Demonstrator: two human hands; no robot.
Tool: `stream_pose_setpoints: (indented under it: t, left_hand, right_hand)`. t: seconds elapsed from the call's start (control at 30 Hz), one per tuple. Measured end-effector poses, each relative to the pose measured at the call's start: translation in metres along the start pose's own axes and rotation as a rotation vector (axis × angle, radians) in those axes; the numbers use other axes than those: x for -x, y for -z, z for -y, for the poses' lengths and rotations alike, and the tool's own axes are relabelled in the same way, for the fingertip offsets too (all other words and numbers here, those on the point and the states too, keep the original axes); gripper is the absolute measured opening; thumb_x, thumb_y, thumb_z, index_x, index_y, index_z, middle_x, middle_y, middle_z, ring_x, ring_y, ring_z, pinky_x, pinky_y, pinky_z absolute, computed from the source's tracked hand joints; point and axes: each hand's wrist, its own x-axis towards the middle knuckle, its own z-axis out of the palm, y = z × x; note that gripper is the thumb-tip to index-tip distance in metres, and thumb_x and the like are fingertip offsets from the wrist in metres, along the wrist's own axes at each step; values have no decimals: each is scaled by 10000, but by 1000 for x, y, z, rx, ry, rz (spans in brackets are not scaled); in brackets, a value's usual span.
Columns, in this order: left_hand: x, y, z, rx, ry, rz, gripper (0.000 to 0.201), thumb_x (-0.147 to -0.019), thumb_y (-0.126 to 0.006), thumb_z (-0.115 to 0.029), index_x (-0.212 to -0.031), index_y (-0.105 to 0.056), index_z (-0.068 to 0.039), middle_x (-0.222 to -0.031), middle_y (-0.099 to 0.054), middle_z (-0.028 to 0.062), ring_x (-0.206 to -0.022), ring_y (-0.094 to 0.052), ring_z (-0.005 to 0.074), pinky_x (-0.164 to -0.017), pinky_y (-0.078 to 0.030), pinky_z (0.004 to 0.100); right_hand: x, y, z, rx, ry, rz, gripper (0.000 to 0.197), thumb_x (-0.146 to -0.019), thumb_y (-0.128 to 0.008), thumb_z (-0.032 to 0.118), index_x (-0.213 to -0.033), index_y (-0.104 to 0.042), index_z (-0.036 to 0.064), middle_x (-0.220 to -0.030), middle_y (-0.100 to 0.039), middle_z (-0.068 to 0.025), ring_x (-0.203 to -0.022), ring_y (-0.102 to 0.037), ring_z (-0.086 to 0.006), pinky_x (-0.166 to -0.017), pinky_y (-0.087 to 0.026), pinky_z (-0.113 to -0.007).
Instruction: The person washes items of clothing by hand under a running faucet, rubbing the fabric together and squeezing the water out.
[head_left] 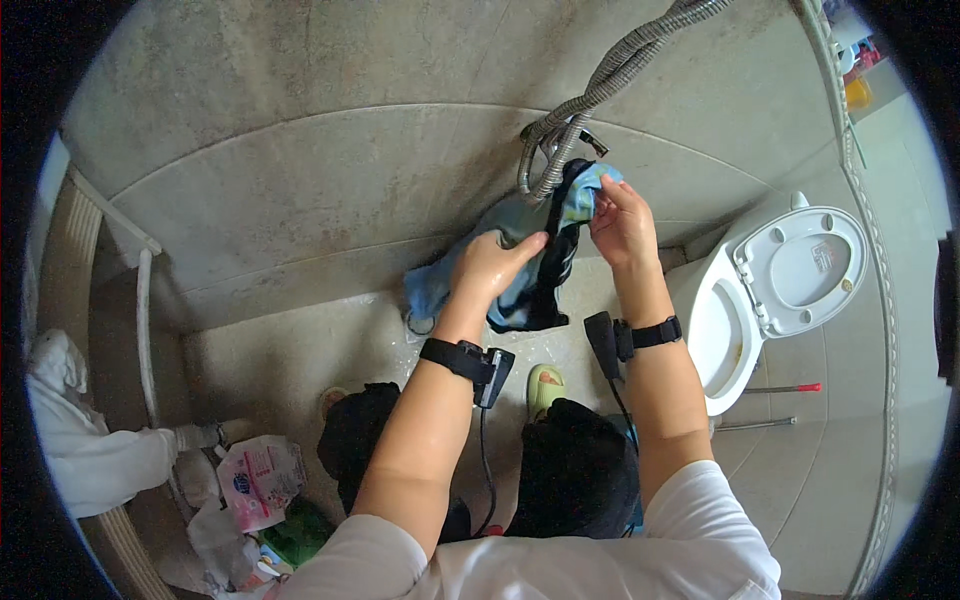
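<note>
Wet-looking blue cloth [520,213] with a black border hangs between my hands, in front of the wall and beneath a metal tap [592,145]. My left hand [490,264] is closed on its middle, thumb lying over the front and the other fingers mostly hidden. Higher up on the right, my right hand [622,220] pinches a patterned blue-and-green corner between thumb and fingers. The cloth's lower end dangles above the floor. Its folds hide whether it is a garment or a towel.
A flexible metal hose [610,82] loops down close above the cloth. To the right stands a white toilet [722,335] with its lid up. Plastic bags [262,482] lie at the lower left, near white fabric [95,455] over a rail. Wet floor [300,345] surrounds my feet.
</note>
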Motion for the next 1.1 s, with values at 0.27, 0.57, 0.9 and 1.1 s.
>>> stream_pose_setpoints:
  t: [0.27,0.57,0.9,1.1]
  left_hand:
    - [-1,-22,8,294,-261,-488,865,-619,-797,-382,-1257,-372,18,-1244,-414,274,-1162,-436,384,-910,-399,398]
    - [-30,-25,39,631,-142,-196,342,-867,-515,-211,-1087,-551,48,-958,-638,133,-886,-592,183,-796,-454,311]
    - [-20,-20,13,1299,75,3,257,-896,-549,-261,-1041,-589,-53,-921,-618,34,-764,-586,145,-684,-479,291]
    - [-28,-20,24,1361,45,152,180,-882,-556,-229,-974,-594,-79,-856,-634,57,-710,-624,193,-718,-511,341]
  right_hand:
    - [-12,-2,-14,-161,-60,-216,55,-896,-511,95,-902,-532,46,-804,-587,-35,-724,-569,-126,-576,-473,-235]
    - [-18,8,-28,-183,-134,-125,114,-871,-530,47,-972,-492,12,-867,-556,-70,-783,-562,-179,-682,-529,-277]
    - [13,14,-59,1001,60,348,639,-783,-696,182,-1309,-385,-4,-1097,-557,-108,-974,-537,-164,-846,-441,-278]
    - [-4,43,-56,1004,-321,535,384,-850,-629,216,-1140,-534,-18,-918,-613,-42,-814,-563,-108,-740,-459,-255]
